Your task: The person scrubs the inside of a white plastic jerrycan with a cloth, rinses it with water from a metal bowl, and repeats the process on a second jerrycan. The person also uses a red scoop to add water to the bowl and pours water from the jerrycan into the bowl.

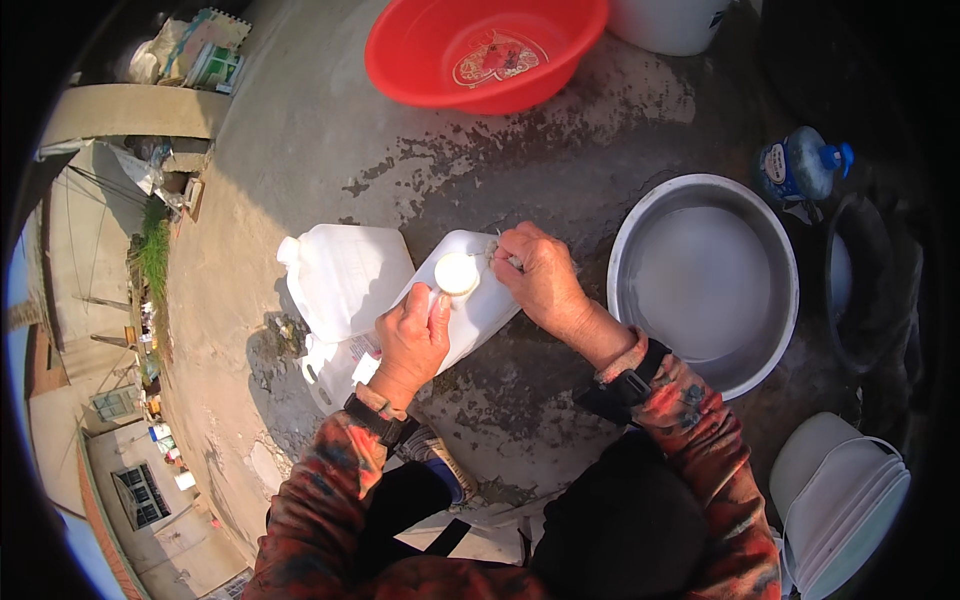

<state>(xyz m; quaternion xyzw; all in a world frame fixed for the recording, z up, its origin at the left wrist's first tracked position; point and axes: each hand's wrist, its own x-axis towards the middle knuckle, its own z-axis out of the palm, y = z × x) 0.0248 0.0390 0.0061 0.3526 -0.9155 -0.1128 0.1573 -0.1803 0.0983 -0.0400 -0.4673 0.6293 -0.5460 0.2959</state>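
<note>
Beyond your hands sits a wide red plastic basin [420,62]; a round silver metal basin [622,270] of cloudy liquid stands right of your right hand [538,275], and a boxy white jug [352,270] crowds the left. Between your hands lies the white plastic canister [485,318]: your left hand [413,342] grips it beside its round white cap [457,272], while your right grip pinches a small pale wad [491,252] against it.

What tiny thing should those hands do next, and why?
Maybe rub the small greyish wad a little farther along the white plastic jug: the right hand pinches the wad at the jug's edge, and the left hand holds the jug beside its pale round cap.
</note>
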